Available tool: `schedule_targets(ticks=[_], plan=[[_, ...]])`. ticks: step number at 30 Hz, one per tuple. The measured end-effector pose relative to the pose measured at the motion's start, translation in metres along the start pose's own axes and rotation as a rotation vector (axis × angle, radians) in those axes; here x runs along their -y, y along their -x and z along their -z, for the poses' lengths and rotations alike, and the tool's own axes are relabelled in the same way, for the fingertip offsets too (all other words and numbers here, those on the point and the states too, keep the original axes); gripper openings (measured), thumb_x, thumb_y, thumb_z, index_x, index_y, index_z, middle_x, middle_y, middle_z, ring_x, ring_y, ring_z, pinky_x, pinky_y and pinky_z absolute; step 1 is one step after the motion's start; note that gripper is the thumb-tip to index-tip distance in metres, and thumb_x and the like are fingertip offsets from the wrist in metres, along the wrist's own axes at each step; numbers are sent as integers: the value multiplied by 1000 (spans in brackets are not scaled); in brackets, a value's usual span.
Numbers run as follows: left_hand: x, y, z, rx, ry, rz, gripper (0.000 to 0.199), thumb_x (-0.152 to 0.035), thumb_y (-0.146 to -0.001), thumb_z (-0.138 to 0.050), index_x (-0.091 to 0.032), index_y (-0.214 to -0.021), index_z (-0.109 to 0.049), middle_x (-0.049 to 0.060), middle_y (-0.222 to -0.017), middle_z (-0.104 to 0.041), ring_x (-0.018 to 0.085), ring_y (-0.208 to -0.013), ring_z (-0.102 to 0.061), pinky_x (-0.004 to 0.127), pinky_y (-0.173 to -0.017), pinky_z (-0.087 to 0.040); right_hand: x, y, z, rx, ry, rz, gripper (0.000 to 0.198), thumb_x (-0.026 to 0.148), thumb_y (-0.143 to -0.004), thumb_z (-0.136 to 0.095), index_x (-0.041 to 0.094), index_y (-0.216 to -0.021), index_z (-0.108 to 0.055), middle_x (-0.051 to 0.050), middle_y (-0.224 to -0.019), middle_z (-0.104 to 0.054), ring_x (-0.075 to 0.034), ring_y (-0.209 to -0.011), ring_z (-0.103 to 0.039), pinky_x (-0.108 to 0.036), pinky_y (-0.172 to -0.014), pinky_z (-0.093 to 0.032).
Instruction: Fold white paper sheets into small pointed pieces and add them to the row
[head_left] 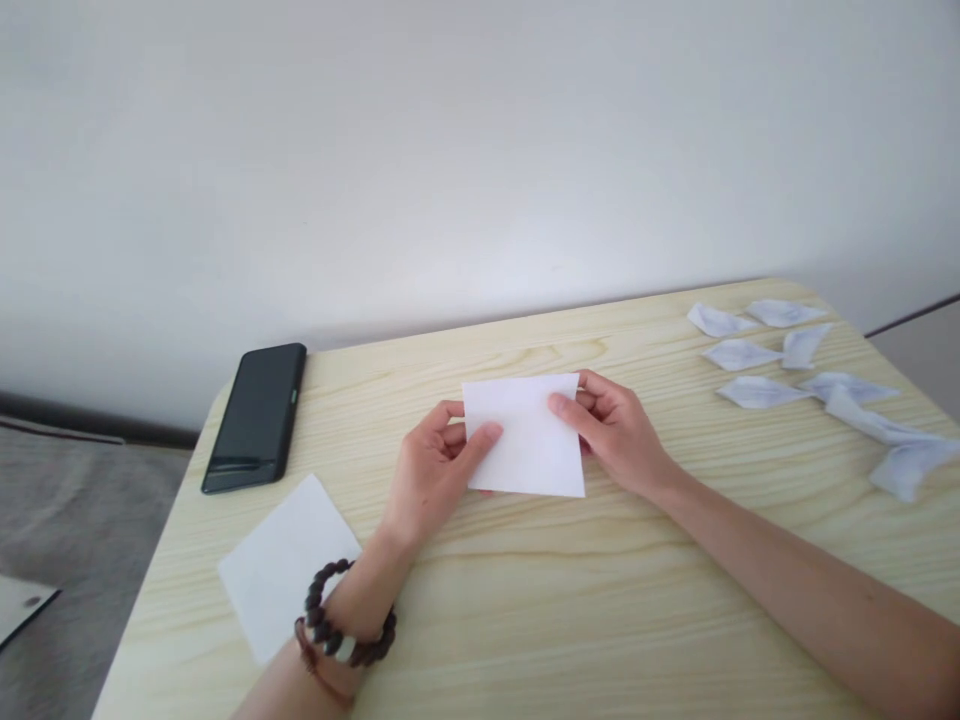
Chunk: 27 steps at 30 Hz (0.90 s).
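A white, nearly square sheet of paper (523,448) is held up over the middle of the table, its face toward me. My left hand (439,460) grips its left edge, thumb in front and fingers behind. At the upper right corner, my right hand (611,425) pinches the sheet the same way. The fingertips behind the paper are mostly hidden. Under my left wrist, which wears a dark beaded bracelet (324,620), lies another white paper sheet (281,560), flat on the table and partly covered.
Several folded white paper pieces (742,355) lie at the right of the wooden table (525,620). A black phone (255,415) rests near the back left corner. A white wall (480,170) stands behind the table, and grey floor (75,520) shows at the left.
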<state>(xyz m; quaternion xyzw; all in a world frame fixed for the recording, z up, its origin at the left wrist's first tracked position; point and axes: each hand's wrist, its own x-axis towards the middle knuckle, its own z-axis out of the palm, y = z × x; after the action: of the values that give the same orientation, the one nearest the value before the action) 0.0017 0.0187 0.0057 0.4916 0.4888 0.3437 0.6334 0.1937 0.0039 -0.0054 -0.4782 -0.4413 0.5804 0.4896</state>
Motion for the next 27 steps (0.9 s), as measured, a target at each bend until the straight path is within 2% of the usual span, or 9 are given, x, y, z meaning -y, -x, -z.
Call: schedule_targets(ticks=[3,6,9,12,16,19,21,24,27], plan=[[0,-3,5,22,5,4,42,-47,-74,-73,-18,-98,-55,3,-72,-72,17,-54,-66,24,-45,-52,0,3,1,89,64,12,25,39,-81,-66,20,-96,-62,3,-62,-61,-8,-46,-51,-17,-38,-38],[1,-5,10,68,64,-6,40,-52,-77,-68,-18,-95,-56,0,-65,-68,16,-52,-64,25,-45,-53,-3,6,2,43,189,111,18,33,-83,-63,21,-96,-68,1,-66,-66,-9,-46,-52,-18,-37,-37],[1,-6,15,159,192,-3,51,-65,-82,-53,-16,-99,-59,5,-72,-69,19,-62,-66,31,-52,-57,-5,6,3,33,324,270,21,22,-83,-57,25,-97,-73,-2,-91,-74,-12,-63,-63,-21,-48,-44],[-1,-5,17,163,158,3,55,-67,-81,-53,-16,-101,-60,5,-75,-67,18,-64,-64,29,-53,-54,-6,8,4,85,376,348,29,14,-83,-51,26,-95,-75,-1,-92,-74,-14,-73,-65,-23,-56,-47],[-1,-6,13,64,-8,-48,35,-45,-77,-71,-17,-94,-59,-2,-68,-61,8,-55,-53,17,-48,-41,-6,11,6,149,345,335,29,20,-83,-52,24,-104,-72,-3,-92,-71,-13,-67,-59,-23,-53,-45],[0,-7,10,11,-1,-104,32,-37,-76,-73,-17,-96,-57,-1,-77,-63,8,-60,-56,17,-53,-43,-7,12,7,189,230,245,43,41,-85,-54,24,-124,-60,-2,-81,-64,-13,-59,-53,-23,-46,-42],[0,-7,10,0,-2,-137,32,-33,-75,-73,-18,-97,-56,2,-87,-65,9,-66,-59,19,-58,-47,-7,13,5,170,182,217,53,53,-85,-51,23,-129,-55,0,-72,-58,-12,-54,-50,-23,-44,-40],[0,-5,9,4,-30,-180,31,-31,-75,-73,-18,-97,-56,4,-96,-66,12,-76,-61,22,-65,-49,-4,12,0,65,284,204,37,48,-87,-54,21,-112,-62,0,-73,-57,-10,-53,-49,-22,-44,-40],[-2,-3,8,-13,-109,-201,30,-36,-76,-71,-18,-96,-58,4,-90,-66,14,-77,-61,23,-65,-49,-2,10,-5,-52,389,216,20,37,-86,-60,20,-95,-64,0,-72,-58,-8,-52,-48,-19,-42,-40]])
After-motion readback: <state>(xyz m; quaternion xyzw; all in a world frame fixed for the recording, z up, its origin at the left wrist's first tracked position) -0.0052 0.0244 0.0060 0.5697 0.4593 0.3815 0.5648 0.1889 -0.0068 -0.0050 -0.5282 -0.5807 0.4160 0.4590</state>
